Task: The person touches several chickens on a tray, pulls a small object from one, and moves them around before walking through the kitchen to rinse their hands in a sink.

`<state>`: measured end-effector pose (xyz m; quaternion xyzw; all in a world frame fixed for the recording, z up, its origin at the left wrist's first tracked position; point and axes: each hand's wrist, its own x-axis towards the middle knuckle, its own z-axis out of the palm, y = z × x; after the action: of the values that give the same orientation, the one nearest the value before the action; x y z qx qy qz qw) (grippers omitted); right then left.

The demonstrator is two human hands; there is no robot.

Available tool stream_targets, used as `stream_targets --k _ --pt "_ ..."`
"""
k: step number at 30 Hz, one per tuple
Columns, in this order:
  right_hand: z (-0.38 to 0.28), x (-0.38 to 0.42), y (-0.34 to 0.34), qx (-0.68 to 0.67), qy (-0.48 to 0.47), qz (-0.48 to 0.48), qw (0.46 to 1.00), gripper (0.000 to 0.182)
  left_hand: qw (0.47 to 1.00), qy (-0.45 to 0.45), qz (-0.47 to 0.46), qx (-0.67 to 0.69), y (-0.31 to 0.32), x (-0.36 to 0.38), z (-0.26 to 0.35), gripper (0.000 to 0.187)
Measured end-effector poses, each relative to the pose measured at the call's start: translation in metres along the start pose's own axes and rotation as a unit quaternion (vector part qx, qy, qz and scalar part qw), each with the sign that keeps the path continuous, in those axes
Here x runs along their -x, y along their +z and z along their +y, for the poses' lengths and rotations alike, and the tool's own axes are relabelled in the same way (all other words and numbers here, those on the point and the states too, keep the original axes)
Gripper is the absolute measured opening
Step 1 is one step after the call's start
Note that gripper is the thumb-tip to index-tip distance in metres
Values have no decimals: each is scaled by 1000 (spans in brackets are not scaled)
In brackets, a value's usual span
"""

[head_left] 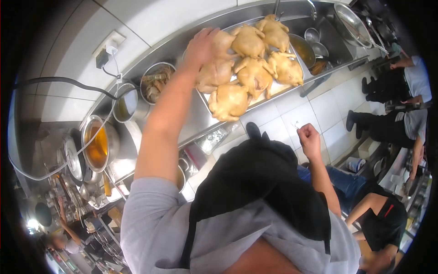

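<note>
Several whole plucked chickens (255, 75), pale yellow and glossy, lie close together on a shallow metal tray (297, 58) along the counter. My left hand (200, 49) reaches to the tray's far left end and rests on a chicken (223, 42) there. Its fingers look stretched out, though their undersides are hidden. Away from the tray, over the floor in front of the counter, my right hand (310, 140) is closed in a pinch. A tiny whitish wisp (295, 124) shows at its fingertips, too small to name.
Left of the tray stand a pot of brownish pieces (157, 82), a pot of liquid (126, 106) and a bowl of amber liquid (96, 144). A white cable (98, 132) hangs across them. A sink (326, 34) holds bowls at right. Co-workers (388, 123) stand behind.
</note>
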<state>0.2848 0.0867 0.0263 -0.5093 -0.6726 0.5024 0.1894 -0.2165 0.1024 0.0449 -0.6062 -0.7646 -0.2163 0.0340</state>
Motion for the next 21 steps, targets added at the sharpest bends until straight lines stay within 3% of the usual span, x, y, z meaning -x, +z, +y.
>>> stream_targets --k 1,4,5,7,10,17,20,21 --pt "0 1 -3 14 2 4 1000 18 998 48 -47 -21 1 -9 -6 86" --pt "11 0 -12 6 11 8 1000 18 993 56 -94 -35 -3 -29 -12 89" --pt "17 0 -14 4 15 12 1000 18 993 55 -95 -33 -4 -33 -11 89" --pt "19 1 -18 14 21 10 1000 18 976 25 -195 -95 -16 -43 2 88" --pt "26 1 -24 17 30 11 999 18 969 18 -225 -96 -27 -46 15 88" --pt "36 -6 -22 11 32 7 999 18 979 45 -197 -34 -7 -41 -3 88" --pt "36 -4 -24 27 27 12 999 18 990 48 -129 -28 -19 -23 37 84" --pt "38 -3 -25 25 33 16 999 18 992 84 -96 9 -20 -11 62 80"
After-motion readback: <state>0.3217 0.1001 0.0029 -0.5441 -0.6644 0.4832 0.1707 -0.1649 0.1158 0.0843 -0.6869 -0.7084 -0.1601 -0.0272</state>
